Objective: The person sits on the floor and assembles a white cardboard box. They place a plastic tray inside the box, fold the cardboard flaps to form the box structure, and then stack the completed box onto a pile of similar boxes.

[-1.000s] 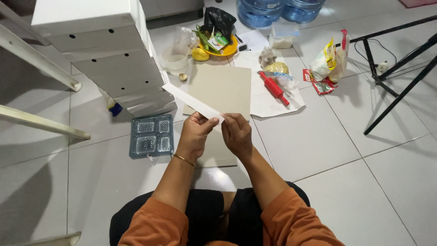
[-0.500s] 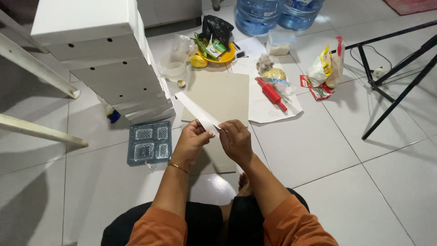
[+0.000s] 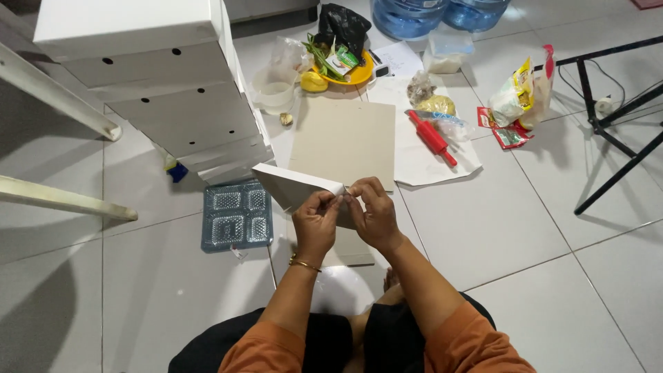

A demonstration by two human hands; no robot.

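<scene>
I sit on a tiled floor. My left hand [image 3: 315, 222] and my right hand [image 3: 373, 213] both pinch the near corner of a flat white cardboard box piece [image 3: 293, 186], which is lifted off the floor and tilted, its far end pointing left. Under and beyond it lies a flat grey-beige cardboard sheet [image 3: 345, 138]. A gold bracelet is on my left wrist.
A tall stack of folded white boxes [image 3: 159, 83] stands at the left. A clear compartment tray [image 3: 237, 215] lies beside it. Further back are a red rolling pin [image 3: 431, 137] on white paper, snack bags [image 3: 518, 100], a yellow plate [image 3: 342, 65], water jugs and a black stand [image 3: 608, 117].
The white box piece has swung from edge-on to showing its broad face. Both hands have come closer together at its corner.
</scene>
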